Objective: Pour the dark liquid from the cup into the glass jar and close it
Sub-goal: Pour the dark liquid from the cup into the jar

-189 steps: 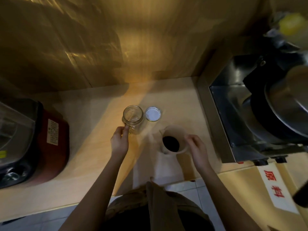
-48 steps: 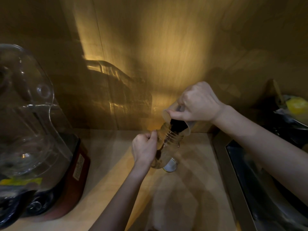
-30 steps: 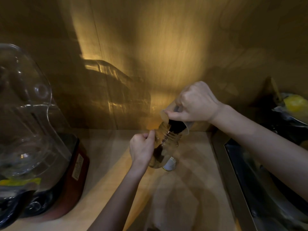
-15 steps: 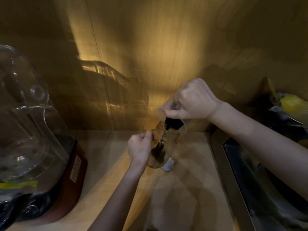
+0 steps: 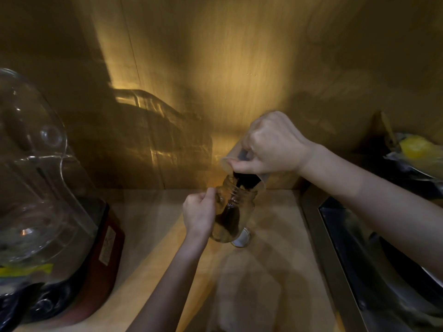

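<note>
Head camera looks down on your two hands at a light wooden counter (image 5: pixel 268 271) set against a wood-panelled wall. Your right hand (image 5: pixel 273 142) is clamped around the translucent cup (image 5: pixel 236 155), thumb pressed along its rim, and holds it tipped steeply with its mouth down over the glass jar (image 5: pixel 236 207). Dark liquid (image 5: pixel 245 182) shows at the cup's lower lip, right at the jar's threaded mouth, and more of it sits inside the jar as a dark mass reaching toward the bottom. Your left hand (image 5: pixel 199 213) is closed on the jar's left side, fingers curled around the glass near the neck, and the jar leans a little to the right with its base on the counter. Just behind the base, on the right, lies the jar's round lid (image 5: pixel 242 239), flat on the wood and partly hidden by the glass. At your far left stands a blender (image 5: pixel 60 212) with a clear pitcher on a red and black base. Along the right edge runs a steel sink (image 5: pixel 359 271), and above it something yellow (image 5: pixel 417 146) rests in a dark dish.
</note>
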The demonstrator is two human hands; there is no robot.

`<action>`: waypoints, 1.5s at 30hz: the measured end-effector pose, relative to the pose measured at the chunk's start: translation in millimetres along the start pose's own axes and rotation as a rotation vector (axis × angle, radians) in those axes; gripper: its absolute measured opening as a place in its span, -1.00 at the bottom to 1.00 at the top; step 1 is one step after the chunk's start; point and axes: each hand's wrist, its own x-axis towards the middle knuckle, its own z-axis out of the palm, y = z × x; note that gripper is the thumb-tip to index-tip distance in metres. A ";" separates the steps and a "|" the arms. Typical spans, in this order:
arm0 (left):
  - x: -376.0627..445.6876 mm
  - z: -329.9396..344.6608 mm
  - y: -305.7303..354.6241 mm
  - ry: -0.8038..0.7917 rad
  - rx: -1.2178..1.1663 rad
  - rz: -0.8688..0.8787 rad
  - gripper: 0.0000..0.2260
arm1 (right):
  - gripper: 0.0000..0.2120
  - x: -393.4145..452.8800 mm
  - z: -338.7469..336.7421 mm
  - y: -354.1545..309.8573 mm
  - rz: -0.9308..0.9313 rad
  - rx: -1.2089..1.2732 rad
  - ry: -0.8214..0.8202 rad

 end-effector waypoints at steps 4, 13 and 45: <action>-0.4 0.6 3.5 0.032 -0.016 -0.021 -0.59 | -0.43 1.7 -3.1 0.4 0.006 -0.007 -0.012; -1.9 1.2 5.5 0.034 -0.050 -0.048 -0.60 | -0.44 5.6 -6.5 -0.4 -0.020 -0.020 -0.017; -1.0 -2.3 7.4 0.042 -0.131 -0.127 -0.67 | -0.45 12.1 -10.1 -5.5 -0.078 -0.017 -0.002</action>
